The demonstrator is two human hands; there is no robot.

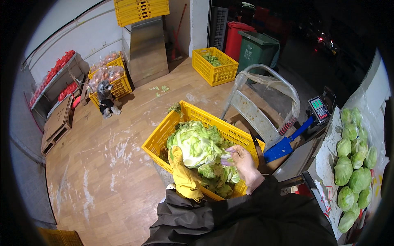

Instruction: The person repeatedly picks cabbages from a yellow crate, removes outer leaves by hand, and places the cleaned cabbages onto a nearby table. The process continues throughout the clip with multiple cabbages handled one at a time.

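A head of iceberg-type lettuce point(194, 143) with loose outer leaves is held over a yellow plastic crate point(160, 132). My left hand point(183, 172), in a yellow glove, grips it from the near left, by its pale base. At its right side, my right hand point(243, 160) pinches a pale leaf edge between thumb and fingers; something purple shows at the fingertips. Beneath the head, loose lettuce leaves point(220, 176) fill the crate, some of them brownish and wilted.
Right of the crate are a knife point(256, 144), a metal-framed chair point(255, 107) and a blue scale arm point(278, 150) with a lit display point(319, 109). Several lettuce heads point(358, 178) lie on a side surface. A dog point(107, 97) sits by crates of bagged produce point(107, 77). Another leaf-filled crate point(215, 72) stands ahead.
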